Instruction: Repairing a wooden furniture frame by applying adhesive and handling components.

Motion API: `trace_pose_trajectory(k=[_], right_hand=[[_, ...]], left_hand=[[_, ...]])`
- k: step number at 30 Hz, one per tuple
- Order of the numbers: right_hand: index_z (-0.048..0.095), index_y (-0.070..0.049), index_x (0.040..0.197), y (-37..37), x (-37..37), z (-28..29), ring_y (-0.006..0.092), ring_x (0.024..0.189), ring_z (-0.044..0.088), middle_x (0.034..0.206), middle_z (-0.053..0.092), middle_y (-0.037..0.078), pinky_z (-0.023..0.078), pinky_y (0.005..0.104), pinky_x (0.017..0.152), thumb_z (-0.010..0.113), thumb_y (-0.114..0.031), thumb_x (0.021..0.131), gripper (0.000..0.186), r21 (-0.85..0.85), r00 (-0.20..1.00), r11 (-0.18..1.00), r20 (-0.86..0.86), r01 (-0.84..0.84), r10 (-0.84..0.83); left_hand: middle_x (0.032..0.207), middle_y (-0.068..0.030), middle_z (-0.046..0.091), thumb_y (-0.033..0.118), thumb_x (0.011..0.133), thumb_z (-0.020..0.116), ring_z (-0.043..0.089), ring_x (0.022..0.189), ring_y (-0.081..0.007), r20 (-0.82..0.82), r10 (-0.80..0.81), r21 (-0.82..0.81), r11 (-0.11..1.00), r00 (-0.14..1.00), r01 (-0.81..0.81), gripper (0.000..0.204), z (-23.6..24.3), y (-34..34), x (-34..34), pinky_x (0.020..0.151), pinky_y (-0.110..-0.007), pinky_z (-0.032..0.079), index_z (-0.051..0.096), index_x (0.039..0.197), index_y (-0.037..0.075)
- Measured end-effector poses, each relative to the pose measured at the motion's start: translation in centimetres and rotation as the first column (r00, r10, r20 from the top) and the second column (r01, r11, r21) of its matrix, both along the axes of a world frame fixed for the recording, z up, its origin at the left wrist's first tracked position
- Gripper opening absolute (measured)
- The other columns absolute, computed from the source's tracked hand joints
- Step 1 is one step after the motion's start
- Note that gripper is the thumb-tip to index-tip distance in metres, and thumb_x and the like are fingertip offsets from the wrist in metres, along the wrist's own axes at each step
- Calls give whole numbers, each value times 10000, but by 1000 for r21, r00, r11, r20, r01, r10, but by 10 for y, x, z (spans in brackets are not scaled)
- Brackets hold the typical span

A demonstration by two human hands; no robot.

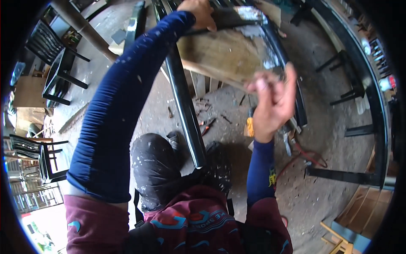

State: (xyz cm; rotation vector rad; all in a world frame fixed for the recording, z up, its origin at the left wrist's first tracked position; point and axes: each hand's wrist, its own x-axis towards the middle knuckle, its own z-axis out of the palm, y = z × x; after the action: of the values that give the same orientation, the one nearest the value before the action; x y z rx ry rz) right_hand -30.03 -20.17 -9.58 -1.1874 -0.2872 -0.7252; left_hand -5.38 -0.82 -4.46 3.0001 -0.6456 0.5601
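Observation:
My left hand (197, 13) reaches to the top of the view and grips a black wooden furniture frame (182, 110) with long glossy legs. Behind the legs is a board of worn tan wood (215, 51); whitish scuffed patches mark the right rail (270, 51). My right hand (272, 99) is raised in front of that rail, index finger extended and other fingers loosely bent, with nothing visible in it. Below lie pliers (207, 127), a yellow-handled tool (250, 122) and scattered small metal pieces on the floor.
Black chairs (50, 59) stand at the left, with more (27, 152) lower down. A long black frame (372, 127) with legs curves along the right, beside wooden pieces (359, 207). A red hose (313, 161) runs over the floor. A pole (80, 27) leans at upper left.

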Motion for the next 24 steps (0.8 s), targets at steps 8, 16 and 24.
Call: trace_pose_trajectory(k=[8,16,24], right_hand=[[588,31,1282,-19,211,89,174,813,717,926,715,126,584,277,732,631,-13,968,320,-544,989,828,-25,-136,146],[638,-31,1225,-11,258,68,95,711,638,844,687,59,521,248,679,613,4,940,288,-785,996,613,-68,-85,50],[663,-57,1166,-11,253,64,320,802,716,869,713,180,567,373,771,692,-18,852,318,-914,959,360,250,188,134]], left_hand=[[1032,-162,742,552,697,822,722,977,-312,-106,8,6,1000,994,-7,680,35,-22,-34,900,-378,565,714,1265,194],[1009,-132,753,494,684,855,724,967,-293,-217,24,-68,997,976,-39,564,35,-23,-29,872,-383,573,769,1107,133],[1024,-122,758,463,690,850,726,984,-283,-233,17,-58,998,972,-32,495,39,-25,-33,895,-379,570,785,1028,107]])
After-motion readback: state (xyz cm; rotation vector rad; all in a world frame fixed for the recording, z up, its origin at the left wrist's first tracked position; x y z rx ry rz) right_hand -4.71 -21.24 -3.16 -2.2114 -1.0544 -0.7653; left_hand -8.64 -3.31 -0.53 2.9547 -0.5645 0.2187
